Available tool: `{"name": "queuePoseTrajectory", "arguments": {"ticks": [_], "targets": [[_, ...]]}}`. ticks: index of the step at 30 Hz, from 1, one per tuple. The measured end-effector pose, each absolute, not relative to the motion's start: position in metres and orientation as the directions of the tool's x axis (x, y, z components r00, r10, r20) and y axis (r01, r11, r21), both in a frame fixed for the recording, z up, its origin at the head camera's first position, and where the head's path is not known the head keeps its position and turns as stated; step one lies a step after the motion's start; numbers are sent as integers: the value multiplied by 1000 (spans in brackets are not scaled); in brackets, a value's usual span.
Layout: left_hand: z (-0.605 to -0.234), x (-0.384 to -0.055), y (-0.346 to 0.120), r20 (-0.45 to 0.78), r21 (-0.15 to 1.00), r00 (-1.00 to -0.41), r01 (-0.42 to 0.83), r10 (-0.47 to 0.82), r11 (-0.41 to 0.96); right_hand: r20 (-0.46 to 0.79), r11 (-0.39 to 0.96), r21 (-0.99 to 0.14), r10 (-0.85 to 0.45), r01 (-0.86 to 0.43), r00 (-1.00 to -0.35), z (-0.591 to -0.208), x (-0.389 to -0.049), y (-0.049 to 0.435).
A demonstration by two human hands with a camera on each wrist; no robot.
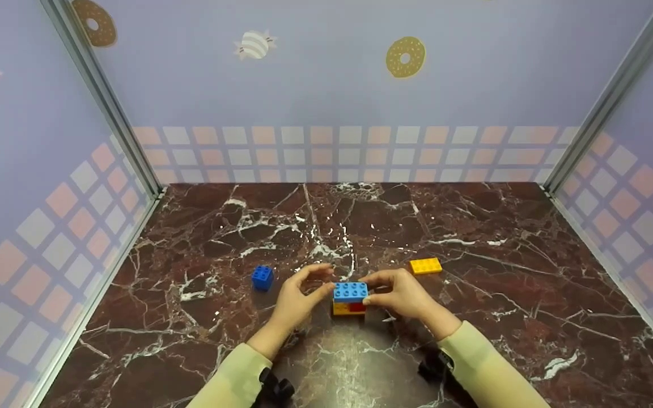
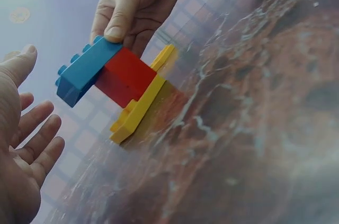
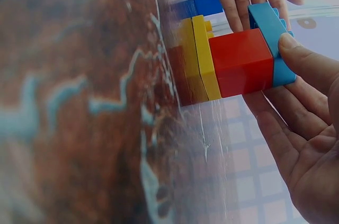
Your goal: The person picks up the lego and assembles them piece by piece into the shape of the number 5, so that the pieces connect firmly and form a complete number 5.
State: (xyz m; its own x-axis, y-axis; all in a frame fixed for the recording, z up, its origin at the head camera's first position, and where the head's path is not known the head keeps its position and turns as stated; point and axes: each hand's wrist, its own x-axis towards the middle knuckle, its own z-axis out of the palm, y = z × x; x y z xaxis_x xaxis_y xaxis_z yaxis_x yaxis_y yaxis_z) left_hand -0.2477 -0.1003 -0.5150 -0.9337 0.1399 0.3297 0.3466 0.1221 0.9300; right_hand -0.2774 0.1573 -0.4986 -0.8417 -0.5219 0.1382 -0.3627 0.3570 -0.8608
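Sky-blue brick (image 1: pixel 351 292): two rows of four studs, uppermost in a three-part stack (image 2: pixel 124 78); seated on the red brick (image 3: pixel 241 62), its left part reaching out past that brick with space beneath.
Red brick: middle of the stack; plain smooth sides, touching both its neighbours, set toward the right end of the yellow base (image 3: pixel 205 60).
Yellow base: lowest piece, flat, lying on the tabletop (image 1: pixel 151 317); studs bare at its left end, below the sky-blue overhang.
Right hand (image 1: pixel 403 296): mine, pinching the sky-blue brick at its right end — thumb to the near side, fingers behind.
Left hand (image 1: pixel 297 299): mine, holding nothing; thumb and fingers well parted and gently bent, thumb just beside the brick's left end — my left wrist view shows a gap between.
Dark-blue brick (image 1: pixel 262 277): one, upright, four studs on top; out to the left of my left hand, apart from the stack.
Yellow plate (image 1: pixel 425 266): one, flat, studs up; lying farther back on the right, near my right hand.
Tabletop finish: dark red-brown marble pattern, pale veins, glossy.
Sleeves (image 1: pixel 236 374): pale yellow, on both my forearms; black gear (image 1: pixel 275 391) near each wrist.
Back wall (image 1: pixel 326 96): lilac, printed with doughnuts (image 1: pixel 406 45), a striped sweet (image 1: pixel 254 45) and rows of pink and white squares (image 1: pixel 321 135).
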Motion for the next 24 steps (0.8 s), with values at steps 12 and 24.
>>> {"name": "queuePoseTrajectory", "arguments": {"ticks": [12, 24], "targets": [[-498, -260, -126, 352, 920, -931, 363, 94, 147, 124, 363, -864, -520, -349, -845, -500, -279, 159], [-487, -271, -163, 377, 911, -926, 376, 31, 167, 111, 362, -870, -516, -334, -849, -500, -278, 159]]}}
